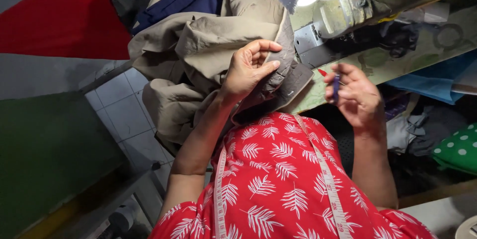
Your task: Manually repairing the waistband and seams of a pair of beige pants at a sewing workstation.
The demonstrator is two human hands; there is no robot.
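Left hand (248,67) pinches the khaki garment (208,45) edge, fingers closed on the fabric, beside the sewing machine (343,13); right hand (350,92) grips a small blue tool (336,86); keep the edge taut above the bench (397,65); work slowly.

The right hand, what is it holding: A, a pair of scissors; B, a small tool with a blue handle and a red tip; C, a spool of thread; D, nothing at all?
B: the right hand pinches a small blue-handled tool with a red tip, beside the grey-brown cloth.
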